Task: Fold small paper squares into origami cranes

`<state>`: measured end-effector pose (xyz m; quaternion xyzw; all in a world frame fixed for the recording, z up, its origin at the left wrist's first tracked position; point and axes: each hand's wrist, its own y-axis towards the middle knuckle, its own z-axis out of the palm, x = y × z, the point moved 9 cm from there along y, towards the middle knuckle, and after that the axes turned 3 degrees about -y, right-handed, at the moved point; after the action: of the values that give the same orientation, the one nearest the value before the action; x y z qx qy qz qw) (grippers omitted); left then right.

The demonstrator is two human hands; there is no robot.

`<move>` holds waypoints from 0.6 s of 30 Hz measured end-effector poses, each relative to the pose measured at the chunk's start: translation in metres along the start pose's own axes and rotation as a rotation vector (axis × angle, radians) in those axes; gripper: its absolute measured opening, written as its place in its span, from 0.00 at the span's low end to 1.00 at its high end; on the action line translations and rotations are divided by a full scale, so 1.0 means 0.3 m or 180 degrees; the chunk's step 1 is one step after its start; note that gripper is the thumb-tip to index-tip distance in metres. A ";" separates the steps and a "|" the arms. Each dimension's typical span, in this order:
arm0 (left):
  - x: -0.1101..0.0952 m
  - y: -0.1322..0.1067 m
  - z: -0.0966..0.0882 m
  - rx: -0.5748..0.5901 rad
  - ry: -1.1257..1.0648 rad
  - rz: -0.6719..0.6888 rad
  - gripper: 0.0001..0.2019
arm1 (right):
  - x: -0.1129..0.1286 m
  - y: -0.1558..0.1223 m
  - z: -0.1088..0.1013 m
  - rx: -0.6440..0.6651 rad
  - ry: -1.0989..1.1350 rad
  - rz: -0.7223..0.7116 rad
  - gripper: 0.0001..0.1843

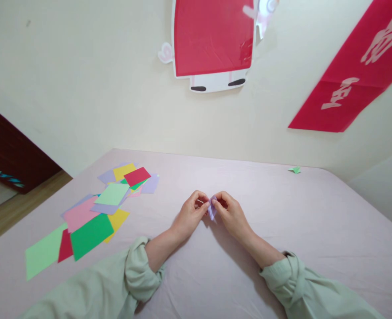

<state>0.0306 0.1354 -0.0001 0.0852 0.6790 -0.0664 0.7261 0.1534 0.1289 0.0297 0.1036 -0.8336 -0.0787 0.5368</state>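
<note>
A small folded piece of purple paper [212,212] is held between both hands above the middle of the table. My left hand [192,212] pinches its left side between thumb and fingers. On the other side, my right hand [231,213] grips the paper in the same way, thumb towards me. The fingertips cover part of the folds, so the full shape of the paper cannot be made out.
Loose coloured paper sheets [92,232] lie spread over the left of the pink-covered table [189,288]. A small green folded paper piece [295,169] sits near the far right edge. Behind the table rises a wall [116,88] with red decorations [214,35].
</note>
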 end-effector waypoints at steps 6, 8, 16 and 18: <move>-0.025 -0.005 0.010 0.0115 0.0114 0.0119 0.09 | -0.020 0.002 0.008 0.0053 0.0021 0.0057 0.08; -0.031 -0.005 0.011 0.0107 0.0166 0.0122 0.09 | -0.019 0.002 0.009 0.0073 -0.0027 0.0034 0.08; -0.009 0.001 0.003 0.0005 0.0140 -0.0019 0.10 | -0.009 -0.001 0.009 0.0084 -0.0113 -0.0049 0.07; -0.004 0.002 0.002 -0.0003 0.0153 -0.0022 0.10 | -0.013 -0.002 0.009 0.0079 -0.0142 -0.0044 0.07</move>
<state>0.0313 0.1359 0.0010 0.0841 0.6965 -0.0666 0.7095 0.1526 0.1295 0.0249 0.1142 -0.8456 -0.0744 0.5161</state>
